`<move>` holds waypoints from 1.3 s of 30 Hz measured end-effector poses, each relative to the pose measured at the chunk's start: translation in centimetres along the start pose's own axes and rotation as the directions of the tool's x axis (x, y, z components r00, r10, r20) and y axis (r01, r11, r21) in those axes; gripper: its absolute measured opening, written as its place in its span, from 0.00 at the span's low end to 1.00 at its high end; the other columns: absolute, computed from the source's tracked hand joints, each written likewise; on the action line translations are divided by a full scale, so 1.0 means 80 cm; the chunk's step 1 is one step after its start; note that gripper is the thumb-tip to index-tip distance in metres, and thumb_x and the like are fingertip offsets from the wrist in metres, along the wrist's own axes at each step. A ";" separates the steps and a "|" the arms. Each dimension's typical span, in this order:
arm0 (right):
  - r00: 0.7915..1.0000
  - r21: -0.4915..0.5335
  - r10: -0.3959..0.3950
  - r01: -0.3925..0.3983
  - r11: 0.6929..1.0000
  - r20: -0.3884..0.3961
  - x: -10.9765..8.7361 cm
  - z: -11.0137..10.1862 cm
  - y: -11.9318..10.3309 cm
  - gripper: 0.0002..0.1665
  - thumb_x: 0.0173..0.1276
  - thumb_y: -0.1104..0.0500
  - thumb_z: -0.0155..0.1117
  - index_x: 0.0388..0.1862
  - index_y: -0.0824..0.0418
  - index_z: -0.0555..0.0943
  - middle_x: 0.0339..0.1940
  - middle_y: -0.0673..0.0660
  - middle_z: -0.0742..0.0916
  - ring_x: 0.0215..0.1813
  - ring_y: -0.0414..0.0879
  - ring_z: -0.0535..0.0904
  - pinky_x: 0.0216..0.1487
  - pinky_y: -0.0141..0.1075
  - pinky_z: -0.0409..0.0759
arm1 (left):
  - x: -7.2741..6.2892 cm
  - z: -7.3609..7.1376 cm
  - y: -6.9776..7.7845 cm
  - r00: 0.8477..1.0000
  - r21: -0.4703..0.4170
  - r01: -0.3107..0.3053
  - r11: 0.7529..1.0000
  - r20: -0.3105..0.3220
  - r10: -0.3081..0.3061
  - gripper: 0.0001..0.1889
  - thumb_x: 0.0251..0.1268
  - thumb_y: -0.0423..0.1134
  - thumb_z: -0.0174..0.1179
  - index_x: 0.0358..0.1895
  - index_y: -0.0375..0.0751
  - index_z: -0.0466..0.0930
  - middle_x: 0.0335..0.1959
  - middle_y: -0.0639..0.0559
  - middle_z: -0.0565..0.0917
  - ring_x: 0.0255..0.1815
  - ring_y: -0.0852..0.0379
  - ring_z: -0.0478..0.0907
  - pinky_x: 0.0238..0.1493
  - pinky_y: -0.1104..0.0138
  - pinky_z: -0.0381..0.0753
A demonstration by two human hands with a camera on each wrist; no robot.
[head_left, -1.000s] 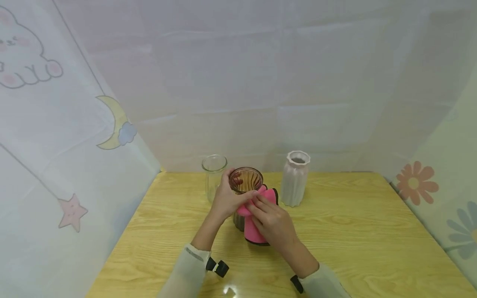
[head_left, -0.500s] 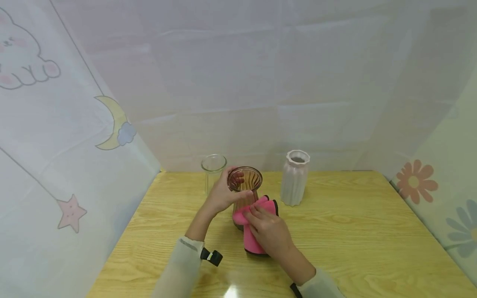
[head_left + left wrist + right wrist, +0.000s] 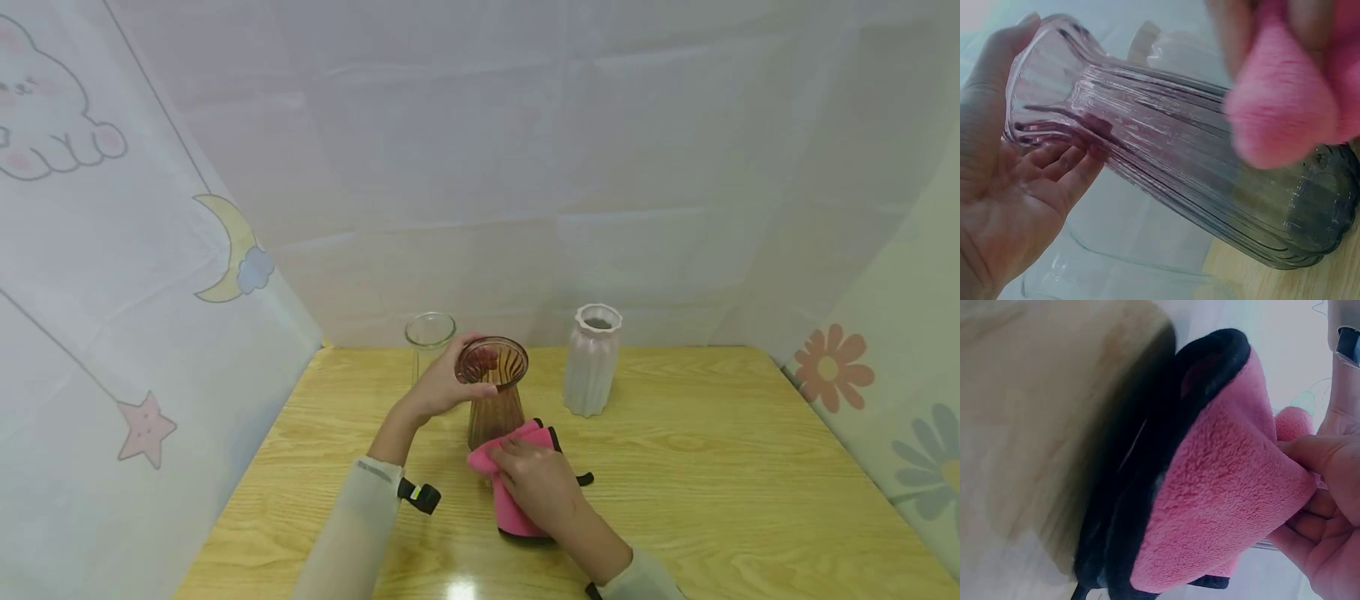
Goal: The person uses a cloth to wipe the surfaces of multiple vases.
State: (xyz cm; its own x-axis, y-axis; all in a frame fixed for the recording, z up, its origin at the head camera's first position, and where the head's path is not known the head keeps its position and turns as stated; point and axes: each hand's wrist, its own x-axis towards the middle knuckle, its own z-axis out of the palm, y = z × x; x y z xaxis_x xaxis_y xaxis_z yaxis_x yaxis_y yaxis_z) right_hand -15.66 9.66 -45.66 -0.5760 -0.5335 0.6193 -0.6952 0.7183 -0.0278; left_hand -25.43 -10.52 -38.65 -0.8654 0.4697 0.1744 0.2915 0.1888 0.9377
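Observation:
A ribbed glass vase (image 3: 495,415), purplish at the flared neck and smoky grey toward the base, stands on the wooden table. My left hand (image 3: 438,385) grips it round the neck, thumb near the rim and fingers behind, as the left wrist view shows. In my right hand (image 3: 542,483) is a pink fleecy cloth (image 3: 1216,481) with black edging, pinched between thumb and fingers. The bunched cloth lies against the lower side of the vase, covering part of its base in the head view. A loose fold hangs down toward the table.
Behind my left hand stands a clear glass vase (image 3: 431,332), partly hidden by it. A white fluted vase (image 3: 591,362) stands to the right, farther back. The wooden table (image 3: 712,467) ends at a pale curtain (image 3: 480,167) at the back.
My right hand and the cloth have slid down the vase from near the rim to its lower part. My left hand keeps its grip on the neck, its wrist shifted slightly left.

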 end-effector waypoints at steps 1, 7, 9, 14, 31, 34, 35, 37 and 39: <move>1.000 0.006 0.005 -0.005 1.000 0.012 -0.001 0.001 0.000 0.13 0.56 0.59 0.80 0.41 0.53 0.91 0.40 0.55 0.92 0.43 0.47 0.90 0.34 0.40 0.87 | 0.001 -0.001 -0.001 1.000 -0.013 -0.001 1.000 0.013 0.002 0.51 0.51 0.55 0.78 0.76 0.50 0.58 0.65 0.44 0.75 0.66 0.46 0.75 0.61 0.56 0.79; 0.996 0.004 0.008 -0.008 1.000 0.090 -0.005 0.003 0.002 0.12 0.57 0.61 0.77 0.41 0.51 0.91 0.37 0.51 0.92 0.39 0.43 0.89 0.31 0.38 0.86 | 0.004 -0.004 -0.005 0.998 -0.100 0.008 0.995 0.068 -0.001 0.54 0.51 0.58 0.77 0.78 0.51 0.54 0.68 0.41 0.71 0.69 0.41 0.71 0.63 0.55 0.77; 0.995 0.002 -0.006 0.005 1.000 0.103 -0.007 0.000 0.004 0.13 0.57 0.61 0.76 0.42 0.51 0.91 0.37 0.49 0.92 0.39 0.42 0.89 0.32 0.37 0.86 | 0.001 -0.001 -0.006 0.999 -0.117 0.007 0.993 0.050 -0.001 0.57 0.50 0.60 0.77 0.80 0.53 0.51 0.70 0.41 0.70 0.70 0.42 0.70 0.66 0.52 0.75; 0.998 -0.003 -0.058 0.058 0.998 -0.020 -0.010 -0.023 0.012 0.17 0.53 0.60 0.80 0.45 0.53 0.91 0.39 0.50 0.92 0.40 0.43 0.89 0.34 0.37 0.86 | -0.015 0.021 -0.002 0.990 -0.046 -0.057 0.997 -0.133 0.051 0.66 0.46 0.68 0.75 0.83 0.50 0.41 0.78 0.44 0.63 0.78 0.47 0.61 0.77 0.50 0.58; 0.917 -0.022 -0.126 0.127 0.992 -0.379 0.025 -0.029 0.037 0.23 0.85 0.52 0.45 0.56 0.57 0.88 0.51 0.62 0.89 0.51 0.56 0.88 0.44 0.47 0.87 | -0.026 0.070 0.023 0.889 0.057 0.123 0.991 -0.449 -0.085 0.60 0.49 0.57 0.78 0.81 0.47 0.48 0.74 0.39 0.67 0.75 0.42 0.65 0.71 0.42 0.66; 0.919 -0.023 -0.120 0.120 0.992 -0.376 0.024 -0.019 0.035 0.21 0.84 0.54 0.47 0.56 0.57 0.87 0.53 0.63 0.88 0.52 0.57 0.87 0.45 0.46 0.86 | -0.026 0.069 0.023 0.892 0.065 0.150 0.987 -0.440 -0.107 0.59 0.48 0.58 0.79 0.80 0.47 0.49 0.71 0.38 0.71 0.71 0.42 0.69 0.68 0.44 0.71; 0.920 -0.020 -0.116 0.117 0.993 -0.375 0.024 -0.018 0.033 0.18 0.82 0.56 0.52 0.55 0.58 0.88 0.53 0.64 0.88 0.52 0.58 0.87 0.45 0.46 0.86 | -0.026 0.068 0.023 0.892 0.073 0.158 0.985 -0.439 -0.111 0.59 0.48 0.58 0.79 0.80 0.47 0.50 0.71 0.39 0.71 0.71 0.42 0.70 0.67 0.44 0.72; 0.930 -0.012 -0.100 0.103 0.995 -0.353 0.023 -0.017 0.030 0.14 0.76 0.59 0.62 0.54 0.59 0.88 0.53 0.65 0.88 0.52 0.59 0.87 0.46 0.47 0.86 | -0.026 0.067 0.024 0.893 0.093 0.173 0.980 -0.436 -0.116 0.59 0.47 0.59 0.79 0.79 0.47 0.50 0.70 0.39 0.72 0.69 0.42 0.72 0.65 0.44 0.74; 0.942 0.000 -0.082 0.087 0.996 -0.327 0.022 -0.017 0.028 0.16 0.64 0.62 0.72 0.52 0.59 0.89 0.51 0.66 0.88 0.51 0.60 0.87 0.46 0.48 0.86 | -0.025 0.065 0.024 0.893 0.113 0.187 0.976 -0.434 -0.121 0.59 0.46 0.60 0.79 0.79 0.48 0.51 0.69 0.39 0.73 0.67 0.41 0.74 0.62 0.44 0.76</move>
State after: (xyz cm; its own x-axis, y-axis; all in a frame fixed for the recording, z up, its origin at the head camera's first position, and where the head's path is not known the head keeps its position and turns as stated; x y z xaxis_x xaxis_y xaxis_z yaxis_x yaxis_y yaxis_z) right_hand -17.63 10.92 -43.60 -0.3448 -0.4154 0.8417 -0.7427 0.6691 0.0260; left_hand -21.05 -6.63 -38.75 -0.9846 0.0223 0.1731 0.1690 0.3695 0.9137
